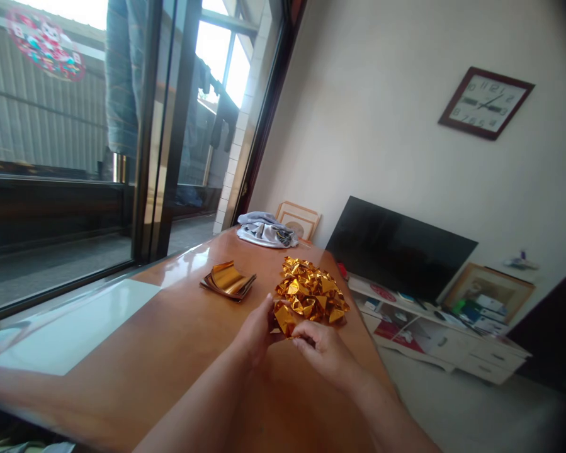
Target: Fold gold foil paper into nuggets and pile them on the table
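Two hands [324, 347] on one gold foil piece [285, 319]

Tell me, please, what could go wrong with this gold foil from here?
1. The heap of gold pieces lies close to the right edge of the table, so a nudge might push some off.
2. The foil piece between the left hand and the right hand looks thin and might tear.
3. The top sheet of the stack curls up, so a draught might shift it.
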The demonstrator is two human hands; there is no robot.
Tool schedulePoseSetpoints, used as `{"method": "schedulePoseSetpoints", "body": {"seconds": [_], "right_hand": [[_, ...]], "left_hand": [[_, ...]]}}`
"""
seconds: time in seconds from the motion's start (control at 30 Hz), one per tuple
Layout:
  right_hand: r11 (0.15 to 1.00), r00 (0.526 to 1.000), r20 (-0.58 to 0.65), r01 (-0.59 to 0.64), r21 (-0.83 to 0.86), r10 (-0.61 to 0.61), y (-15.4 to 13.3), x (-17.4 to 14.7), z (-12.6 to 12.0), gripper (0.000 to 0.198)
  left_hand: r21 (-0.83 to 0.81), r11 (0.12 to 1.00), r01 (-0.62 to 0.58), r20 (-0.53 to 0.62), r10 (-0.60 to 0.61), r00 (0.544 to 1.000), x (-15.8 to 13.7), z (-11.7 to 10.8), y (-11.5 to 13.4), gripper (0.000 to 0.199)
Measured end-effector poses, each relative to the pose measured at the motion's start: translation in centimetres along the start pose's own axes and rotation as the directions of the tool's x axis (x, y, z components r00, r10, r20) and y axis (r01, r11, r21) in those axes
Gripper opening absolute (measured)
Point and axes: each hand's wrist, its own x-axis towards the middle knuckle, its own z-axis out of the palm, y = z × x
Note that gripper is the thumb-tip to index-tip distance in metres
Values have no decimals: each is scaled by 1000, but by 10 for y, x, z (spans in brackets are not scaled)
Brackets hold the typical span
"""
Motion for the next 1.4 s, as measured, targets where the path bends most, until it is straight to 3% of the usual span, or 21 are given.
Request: {"method": "schedulePoseSetpoints", "body": {"seconds": [0.43,0.77,1.1,1.4], "right_hand": [[989,996,82,30,-143,-19,-21,4,-6,13],[988,996,88,23,-152,-10,-25,10,-8,14],[983,985,54,-169,77,165,-26,14,-5,5],[975,968,118,-223,-14,223,-23,21,-10,11]], "left_hand": [[-146,986,81,-17,-84,996,-7,3,10,24],[-161,985,62,0,-63,998,-6,2,9,20],[-177,982,68,14,-67,998,-2,2,7,18],[-133,983,124,74,-115,991,-4,2,6,17]]}}
